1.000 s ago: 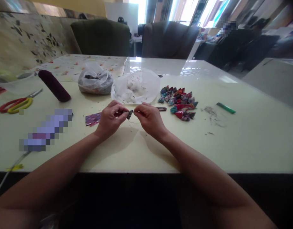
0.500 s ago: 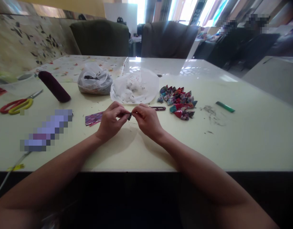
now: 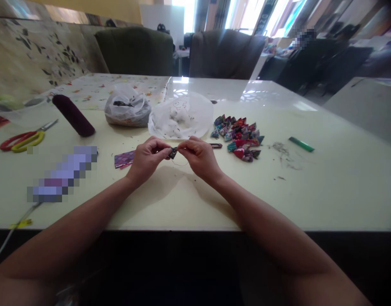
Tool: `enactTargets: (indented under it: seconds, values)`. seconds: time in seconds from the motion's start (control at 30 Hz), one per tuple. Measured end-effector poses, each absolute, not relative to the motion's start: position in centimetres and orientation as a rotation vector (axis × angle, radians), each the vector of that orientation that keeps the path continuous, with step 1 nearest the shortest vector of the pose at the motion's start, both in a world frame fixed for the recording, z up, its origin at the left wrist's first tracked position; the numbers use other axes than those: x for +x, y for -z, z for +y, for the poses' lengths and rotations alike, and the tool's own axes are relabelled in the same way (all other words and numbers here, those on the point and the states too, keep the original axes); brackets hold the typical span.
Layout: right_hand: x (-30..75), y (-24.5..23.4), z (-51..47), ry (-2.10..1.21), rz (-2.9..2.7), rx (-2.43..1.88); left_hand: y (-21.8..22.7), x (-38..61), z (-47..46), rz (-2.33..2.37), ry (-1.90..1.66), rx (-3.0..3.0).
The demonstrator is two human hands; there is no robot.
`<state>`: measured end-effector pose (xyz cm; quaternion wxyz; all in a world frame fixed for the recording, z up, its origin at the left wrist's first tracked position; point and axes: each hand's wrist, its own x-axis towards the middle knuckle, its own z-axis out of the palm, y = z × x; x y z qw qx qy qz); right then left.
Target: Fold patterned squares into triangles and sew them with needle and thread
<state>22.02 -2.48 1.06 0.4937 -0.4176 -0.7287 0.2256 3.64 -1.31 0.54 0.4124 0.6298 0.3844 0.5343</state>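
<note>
Between my hands is a small dark patterned fabric piece (image 3: 173, 153). My left hand (image 3: 149, 158) pinches it between thumb and forefinger. My right hand (image 3: 198, 156) is closed in a pinch at the fabric's right edge; whether a needle is in those fingertips is too small to tell. A thin thread (image 3: 179, 164) loops below, between the fabric and my right hand. Beside my left hand lies purple patterned cloth (image 3: 123, 159), partly covered by the hand. Thread snips (image 3: 216, 145) lie behind my right hand, mostly hidden.
Stuffed fabric pieces (image 3: 238, 134) are grouped at right, near thread scraps (image 3: 280, 148) and a green object (image 3: 301, 143). Behind my hands are white stuffing on a plastic bag (image 3: 179, 119) and another filled bag (image 3: 127, 108). Scissors (image 3: 26, 138) and a dark maroon case (image 3: 73, 115) lie left.
More of the dark fabric piece shows between my fingertips, and the thread loop below is clearer. My right hand has shifted slightly right. Both hands keep their pinch.
</note>
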Motion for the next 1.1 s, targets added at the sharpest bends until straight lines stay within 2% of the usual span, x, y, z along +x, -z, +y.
enactTargets:
  seconds: [0.67,1.1]
  values:
    - [23.8,-1.6,-1.1,-0.925,-1.800,-0.862,-1.2,3.1,-1.1,0.773,-1.013,1.264]
    - [23.0,-0.3,-1.0,-0.859,-1.778,-0.780,-0.4,2.9,-0.8,0.736,-0.955,1.198]
